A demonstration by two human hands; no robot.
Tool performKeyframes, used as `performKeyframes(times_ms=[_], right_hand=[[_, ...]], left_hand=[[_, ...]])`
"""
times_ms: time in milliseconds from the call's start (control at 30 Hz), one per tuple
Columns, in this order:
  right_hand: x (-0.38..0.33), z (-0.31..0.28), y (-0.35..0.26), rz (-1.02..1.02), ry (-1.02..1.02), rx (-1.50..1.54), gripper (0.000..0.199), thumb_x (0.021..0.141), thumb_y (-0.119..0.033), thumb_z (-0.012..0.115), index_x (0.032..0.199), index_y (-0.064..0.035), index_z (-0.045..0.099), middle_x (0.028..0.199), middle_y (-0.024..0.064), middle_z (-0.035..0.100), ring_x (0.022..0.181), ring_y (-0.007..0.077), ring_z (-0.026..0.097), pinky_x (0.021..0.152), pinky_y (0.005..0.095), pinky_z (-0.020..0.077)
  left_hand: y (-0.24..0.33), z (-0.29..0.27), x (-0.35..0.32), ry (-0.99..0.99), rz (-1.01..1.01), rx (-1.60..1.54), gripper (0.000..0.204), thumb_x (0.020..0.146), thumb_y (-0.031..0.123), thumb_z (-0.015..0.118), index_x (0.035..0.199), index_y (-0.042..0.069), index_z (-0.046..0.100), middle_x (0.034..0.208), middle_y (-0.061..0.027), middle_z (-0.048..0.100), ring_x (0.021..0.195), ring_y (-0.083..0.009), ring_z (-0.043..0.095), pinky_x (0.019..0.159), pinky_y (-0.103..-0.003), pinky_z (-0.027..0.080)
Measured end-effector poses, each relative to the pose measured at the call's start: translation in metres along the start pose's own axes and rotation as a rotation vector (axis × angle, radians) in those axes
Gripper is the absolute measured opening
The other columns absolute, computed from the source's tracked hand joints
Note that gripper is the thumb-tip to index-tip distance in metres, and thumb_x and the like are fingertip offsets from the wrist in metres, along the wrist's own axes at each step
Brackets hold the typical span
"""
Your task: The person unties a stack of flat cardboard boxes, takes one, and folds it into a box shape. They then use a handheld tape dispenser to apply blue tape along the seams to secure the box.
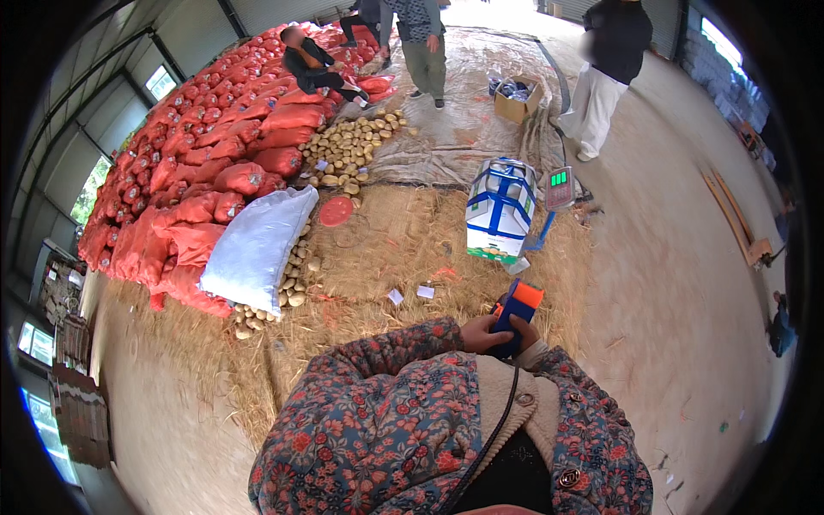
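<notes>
Left hand (482, 334) and right hand (523, 331) closed round blue-orange device (522, 299), carton (498, 213) beyond grip; likely readying it, next needing steady hold.

Bright daylight floods in through the overexposed doorway (498, 12) at the top, and the side windows (36, 342) glare white. Shadows on the floor (669, 223) are soft. Fisheye distortion bends the walls (120, 113) toward a black, rounded rim.

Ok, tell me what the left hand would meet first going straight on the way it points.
The blue-and-orange device, which the left hand grips at its near side; beyond that, probably the right hand, though depth is unclear.
</notes>
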State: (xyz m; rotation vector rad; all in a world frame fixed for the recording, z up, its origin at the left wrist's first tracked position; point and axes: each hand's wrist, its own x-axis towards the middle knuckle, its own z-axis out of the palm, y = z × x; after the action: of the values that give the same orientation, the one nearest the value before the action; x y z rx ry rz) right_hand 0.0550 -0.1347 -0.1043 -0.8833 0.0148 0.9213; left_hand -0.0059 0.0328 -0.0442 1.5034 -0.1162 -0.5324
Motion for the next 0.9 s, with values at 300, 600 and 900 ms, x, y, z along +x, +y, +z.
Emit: performKeyframes(times_ms=[300,600,900], right_hand=[[0.011,0.01,0.003,0.018,-0.009,-0.058,0.045,0.082,-0.032,0.062,0.111,0.0007,0.056,0.096,0.0111,0.064,0.084,0.0235,0.064,0.076,0.0353,0.0535],[0.007,0.011,-0.011,-0.213,0.058,0.003,0.044,0.084,-0.029,0.061,0.117,-0.0019,0.052,0.1,0.0118,0.064,0.091,0.0259,0.063,0.081,0.0402,0.0521],[0.012,-0.012,-0.016,-0.018,0.114,0.135,0.041,0.08,-0.03,0.065,0.111,-0.005,0.053,0.1,0.0112,0.063,0.093,0.0272,0.061,0.085,0.0446,0.05]], left_hand=[[-0.007,-0.01,-0.009,0.053,0.003,-0.022,0.054,0.088,0.037,0.061,0.126,0.002,0.045,0.108,-0.0091,0.06,0.098,-0.015,0.056,0.085,-0.03,0.047],[-0.004,-0.023,0.001,0.169,0.014,0.12,0.055,0.087,0.033,0.062,0.124,-0.004,0.045,0.121,-0.017,0.054,0.11,-0.0224,0.054,0.095,-0.035,0.043],[-0.025,-0.116,0.005,0.628,0.006,-0.01,0.068,0.083,0.037,0.065,0.128,-0.005,0.038,0.112,-0.0218,0.057,0.094,-0.0246,0.06,0.078,-0.033,0.05]])
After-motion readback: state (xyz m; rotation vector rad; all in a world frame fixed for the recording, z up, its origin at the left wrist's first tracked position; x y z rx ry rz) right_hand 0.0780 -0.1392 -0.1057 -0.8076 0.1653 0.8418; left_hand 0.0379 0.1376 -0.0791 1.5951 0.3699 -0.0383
